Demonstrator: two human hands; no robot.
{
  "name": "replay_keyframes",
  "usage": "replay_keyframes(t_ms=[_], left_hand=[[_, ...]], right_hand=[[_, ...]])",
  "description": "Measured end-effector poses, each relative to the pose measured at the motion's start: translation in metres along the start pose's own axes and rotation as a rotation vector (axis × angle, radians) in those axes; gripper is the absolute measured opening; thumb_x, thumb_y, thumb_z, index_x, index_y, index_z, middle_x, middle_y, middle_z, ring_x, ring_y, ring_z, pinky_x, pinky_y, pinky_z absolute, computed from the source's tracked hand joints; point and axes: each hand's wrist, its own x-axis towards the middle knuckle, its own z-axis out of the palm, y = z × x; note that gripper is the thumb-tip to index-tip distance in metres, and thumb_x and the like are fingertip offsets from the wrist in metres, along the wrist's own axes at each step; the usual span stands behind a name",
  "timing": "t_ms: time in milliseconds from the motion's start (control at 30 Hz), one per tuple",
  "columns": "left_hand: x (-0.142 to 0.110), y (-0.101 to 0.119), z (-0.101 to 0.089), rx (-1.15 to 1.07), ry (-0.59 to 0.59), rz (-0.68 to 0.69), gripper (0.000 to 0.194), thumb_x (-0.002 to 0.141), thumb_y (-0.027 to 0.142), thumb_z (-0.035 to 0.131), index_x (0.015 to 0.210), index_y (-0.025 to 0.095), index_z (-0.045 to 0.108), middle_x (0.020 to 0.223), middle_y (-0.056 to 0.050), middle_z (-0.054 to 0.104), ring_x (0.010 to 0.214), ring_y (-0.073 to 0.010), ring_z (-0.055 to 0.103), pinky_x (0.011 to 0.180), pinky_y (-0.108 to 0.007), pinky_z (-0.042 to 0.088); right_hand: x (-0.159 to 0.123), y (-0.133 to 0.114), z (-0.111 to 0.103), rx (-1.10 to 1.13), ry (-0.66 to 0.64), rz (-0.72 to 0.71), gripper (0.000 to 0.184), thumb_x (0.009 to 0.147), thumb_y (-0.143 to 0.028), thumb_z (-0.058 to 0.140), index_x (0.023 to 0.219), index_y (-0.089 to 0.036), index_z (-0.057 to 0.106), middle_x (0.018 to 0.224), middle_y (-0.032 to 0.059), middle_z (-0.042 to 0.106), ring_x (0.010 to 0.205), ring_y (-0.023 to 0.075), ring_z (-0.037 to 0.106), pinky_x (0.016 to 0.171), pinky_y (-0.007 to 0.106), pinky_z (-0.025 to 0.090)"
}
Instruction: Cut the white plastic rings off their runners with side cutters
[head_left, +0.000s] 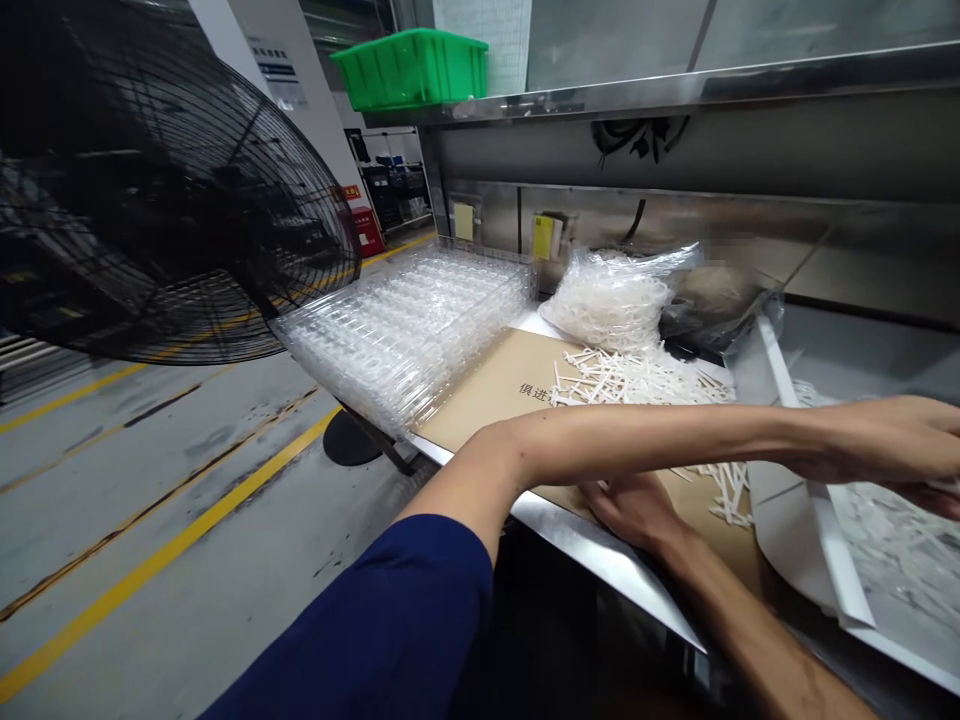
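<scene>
Head view, left hand: the left hand (892, 440) reaches across to the right edge; its fingers curl, but how far open they are and what they hold cannot be told.
Right hand: the right hand (626, 508) is at the front edge of the metal counter (622, 570), partly behind the left forearm; its fingers' opening and any hold cannot be told.
Loose pieces: a pile of small, thin white plastic pieces (637, 378) lies beyond the right hand's fingers, on flat brown cardboard (480, 385).
Container: below the left hand's fingers, a white-walled container (840, 560) holds more pale pieces.
Bag: a clear plastic bag full of white pieces (611, 300) sits behind the pile.
Trays: stacked clear plastic trays (405, 330) stand left of the right hand's fingers.
Shelf: a green plastic bin (416, 70) rests above, well apart from both hands.
</scene>
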Motion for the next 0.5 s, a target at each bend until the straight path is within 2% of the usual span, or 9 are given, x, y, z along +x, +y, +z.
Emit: replay_keyframes(t_ms=[33, 67, 100, 167, 200, 333, 500], left_hand=[[-0.014, 0.007, 0.003, -0.167, 0.028, -0.016, 0.046, 0.097, -0.009, 0.038, 0.076, 0.025, 0.061, 0.082, 0.000, 0.069, 0.066, 0.0003, 0.071, 0.068, -0.021, 0.054], [-0.028, 0.014, 0.007, -0.210, 0.064, -0.026, 0.045, 0.095, -0.011, 0.037, 0.080, 0.023, 0.062, 0.084, -0.001, 0.069, 0.064, -0.0006, 0.071, 0.065, -0.021, 0.053], [-0.041, 0.021, 0.011, -0.201, 0.083, -0.027, 0.045, 0.091, -0.013, 0.034, 0.086, 0.020, 0.065, 0.089, -0.003, 0.070, 0.066, -0.0022, 0.072, 0.064, -0.021, 0.052], [-0.062, 0.032, 0.014, -0.169, 0.221, 0.005, 0.042, 0.085, -0.014, 0.038, 0.097, 0.015, 0.067, 0.099, -0.006, 0.070, 0.067, -0.0054, 0.073, 0.068, -0.020, 0.055], [-0.069, 0.036, 0.013, -0.156, 0.249, 0.015, 0.045, 0.081, -0.014, 0.040, 0.106, 0.013, 0.067, 0.109, -0.009, 0.070, 0.069, -0.0068, 0.074, 0.071, -0.021, 0.057], [-0.078, 0.041, 0.005, -0.174, 0.322, -0.037, 0.051, 0.078, -0.011, 0.048, 0.122, 0.009, 0.062, 0.127, -0.017, 0.066, 0.069, -0.0107, 0.075, 0.061, -0.020, 0.056], [-0.083, 0.040, 0.007, -0.193, 0.287, -0.046, 0.051, 0.077, -0.009, 0.052, 0.123, 0.012, 0.061, 0.136, -0.019, 0.063, 0.069, -0.0124, 0.074, 0.053, -0.021, 0.053]], right_hand=[[0.001, -0.002, -0.001, 0.000, -0.008, 0.000, 0.033, 0.101, -0.034, 0.052, 0.105, -0.016, 0.079, 0.096, 0.0147, 0.082, 0.096, 0.0368, 0.076, 0.081, 0.044, 0.057], [0.001, -0.005, -0.002, 0.001, -0.018, -0.001, 0.034, 0.100, -0.034, 0.051, 0.102, -0.016, 0.079, 0.092, 0.0147, 0.082, 0.092, 0.0366, 0.076, 0.079, 0.043, 0.057], [0.001, -0.008, -0.004, -0.001, -0.027, 0.005, 0.034, 0.099, -0.034, 0.051, 0.098, -0.015, 0.079, 0.088, 0.0143, 0.082, 0.087, 0.0357, 0.076, 0.077, 0.042, 0.056], [0.002, -0.012, -0.008, -0.010, -0.040, 0.024, 0.035, 0.098, -0.038, 0.053, 0.086, -0.016, 0.078, 0.081, 0.0129, 0.081, 0.080, 0.0324, 0.075, 0.073, 0.039, 0.055], [0.004, -0.013, -0.009, -0.016, -0.036, 0.035, 0.035, 0.098, -0.041, 0.055, 0.082, -0.017, 0.076, 0.081, 0.0124, 0.080, 0.079, 0.0310, 0.074, 0.073, 0.038, 0.054], [0.010, -0.007, -0.015, -0.010, 0.010, 0.040, 0.027, 0.094, -0.044, 0.063, 0.093, -0.018, 0.071, 0.096, 0.0100, 0.079, 0.089, 0.0276, 0.072, 0.076, 0.034, 0.054], [0.007, -0.008, -0.016, 0.041, 0.059, -0.001, 0.024, 0.095, -0.042, 0.064, 0.101, -0.019, 0.067, 0.097, 0.0085, 0.076, 0.092, 0.0277, 0.071, 0.078, 0.035, 0.054]])
